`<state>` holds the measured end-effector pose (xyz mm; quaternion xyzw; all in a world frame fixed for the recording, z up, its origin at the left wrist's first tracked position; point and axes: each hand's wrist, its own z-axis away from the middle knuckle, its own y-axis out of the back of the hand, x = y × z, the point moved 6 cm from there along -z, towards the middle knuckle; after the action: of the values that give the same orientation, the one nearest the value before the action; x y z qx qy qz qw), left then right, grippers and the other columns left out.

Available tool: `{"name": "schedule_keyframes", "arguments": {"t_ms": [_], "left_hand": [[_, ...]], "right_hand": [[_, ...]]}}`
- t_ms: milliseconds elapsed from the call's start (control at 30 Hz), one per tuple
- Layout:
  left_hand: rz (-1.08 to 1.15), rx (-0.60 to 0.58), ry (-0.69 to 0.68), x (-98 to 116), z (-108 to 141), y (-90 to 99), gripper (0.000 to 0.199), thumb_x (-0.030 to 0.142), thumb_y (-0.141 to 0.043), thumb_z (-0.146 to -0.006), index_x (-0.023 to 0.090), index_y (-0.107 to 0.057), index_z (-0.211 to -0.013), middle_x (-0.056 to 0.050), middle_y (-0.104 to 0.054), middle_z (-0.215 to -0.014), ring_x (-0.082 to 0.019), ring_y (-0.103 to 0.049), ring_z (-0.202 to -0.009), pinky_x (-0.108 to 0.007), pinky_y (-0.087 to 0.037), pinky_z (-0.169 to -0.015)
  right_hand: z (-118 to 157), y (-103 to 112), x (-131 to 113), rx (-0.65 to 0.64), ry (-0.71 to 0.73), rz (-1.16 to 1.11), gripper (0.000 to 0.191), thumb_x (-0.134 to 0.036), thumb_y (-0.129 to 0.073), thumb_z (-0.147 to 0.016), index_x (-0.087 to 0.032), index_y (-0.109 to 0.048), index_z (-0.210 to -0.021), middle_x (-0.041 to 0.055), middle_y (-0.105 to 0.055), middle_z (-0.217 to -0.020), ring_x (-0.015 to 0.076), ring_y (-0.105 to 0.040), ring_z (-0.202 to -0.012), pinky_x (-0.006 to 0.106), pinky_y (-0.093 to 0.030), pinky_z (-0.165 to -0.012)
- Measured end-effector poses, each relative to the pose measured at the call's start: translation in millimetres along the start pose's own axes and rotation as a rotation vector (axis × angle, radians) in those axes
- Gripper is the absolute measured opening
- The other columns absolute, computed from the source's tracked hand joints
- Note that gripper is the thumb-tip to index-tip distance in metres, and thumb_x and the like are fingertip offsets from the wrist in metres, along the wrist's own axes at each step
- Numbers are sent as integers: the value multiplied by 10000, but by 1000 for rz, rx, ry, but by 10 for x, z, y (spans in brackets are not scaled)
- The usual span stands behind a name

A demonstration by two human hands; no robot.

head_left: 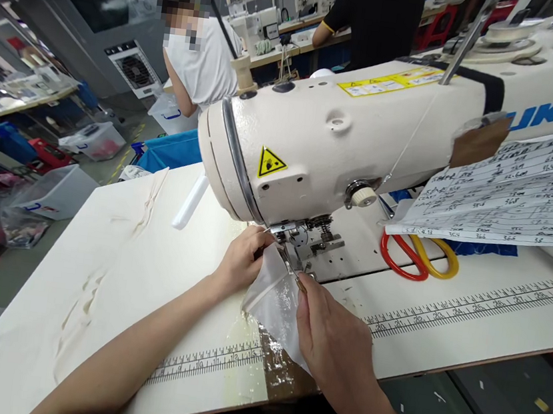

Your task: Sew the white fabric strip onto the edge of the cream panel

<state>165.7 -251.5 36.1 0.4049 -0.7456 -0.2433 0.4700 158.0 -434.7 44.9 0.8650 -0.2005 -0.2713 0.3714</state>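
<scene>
Beneath the head of a white sewing machine point(284, 147), my left hand point(245, 257) is closed on the upper edge of a thin, whitish translucent piece of material point(275, 301). My right hand point(328, 321) is closed around a small metal tool point(290, 262), whose tip points up toward the machine's needle area point(303, 234). The material hangs between both hands over the table's front part. What the tool's tip touches is too small to tell.
Scissors with red and yellow handles point(419, 258) lie right of the needle area, below handwritten paper sheets point(515, 189). A printed ruler point(470, 308) runs along the white table point(137, 270). Loose threads lie at left. Two people are behind the machine.
</scene>
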Motion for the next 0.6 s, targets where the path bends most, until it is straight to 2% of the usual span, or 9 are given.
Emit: {"name": "schedule_keyframes", "arguments": {"t_ms": [200,400,600], "left_hand": [[0,34,-18,19,4,25,148,296,-556,-938,203,-598,-830,-52,-691,-884,-158,-648,-800,-284,-535,-689],[-93,68,-199,148,6,47,141,258,-503,-977,205,-575,-868,-72,-665,-893,-172,-620,-823,-311,-531,-699],[-241,-108,-372,290,24,3,244,180,-364,-1012,172,-607,-1021,-116,-660,-991,-204,-596,-913,-384,-570,-787]], "right_hand": [[-20,7,-5,-6,-8,12,305,-151,-378,-1021,-86,-668,-1090,43,-755,-807,141,-705,-626,248,-441,-497],[-16,-22,-13,-15,13,45,299,-151,-384,-1023,-82,-665,-1101,41,-752,-811,133,-697,-615,243,-438,-488],[-27,-10,-52,1,52,133,286,-117,-389,-1012,-69,-654,-1108,58,-760,-816,144,-708,-625,239,-448,-493]]}}
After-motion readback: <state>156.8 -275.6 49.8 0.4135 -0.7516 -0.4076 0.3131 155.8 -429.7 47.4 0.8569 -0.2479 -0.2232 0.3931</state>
